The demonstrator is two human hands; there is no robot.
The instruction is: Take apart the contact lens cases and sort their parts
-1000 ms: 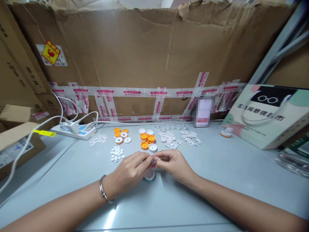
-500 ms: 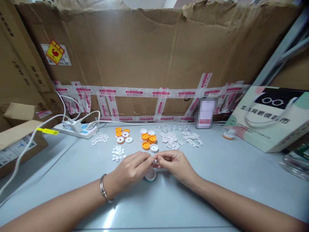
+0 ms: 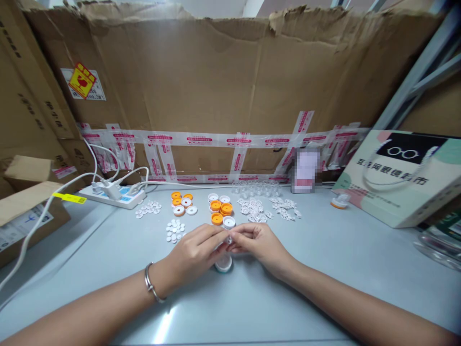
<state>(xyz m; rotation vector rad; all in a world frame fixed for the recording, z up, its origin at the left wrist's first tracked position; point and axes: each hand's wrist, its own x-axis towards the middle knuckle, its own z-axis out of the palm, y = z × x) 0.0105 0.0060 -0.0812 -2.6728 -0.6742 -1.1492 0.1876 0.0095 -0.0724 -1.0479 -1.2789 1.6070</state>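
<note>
My left hand (image 3: 196, 252), with a silver bangle at its wrist, meets my right hand (image 3: 261, 245) fingertip to fingertip above the table. Both are closed in a pinch around a small whitish piece (image 3: 229, 239), mostly covered by the fingers, so its kind is unclear. Just beneath the left fingers lies a round, shallow, pale cup (image 3: 224, 264) with a greenish lower edge. Beyond the hands are orange round caps (image 3: 226, 208) and a white round cap (image 3: 229, 222). Small white discs (image 3: 175, 230) are spread left of them.
Several perforated white pieces (image 3: 253, 210) and clear cups (image 3: 255, 188) lie behind. A power strip (image 3: 122, 196) with cables stands at the left, a phone (image 3: 305, 170) at the back. At the right are an orange-and-clear part (image 3: 339, 201) and a paper bag (image 3: 392, 178).
My fingertips have shifted slightly around the small whitish piece, which both hands keep between them. The view has moved a little; the things on the table lie as before.
</note>
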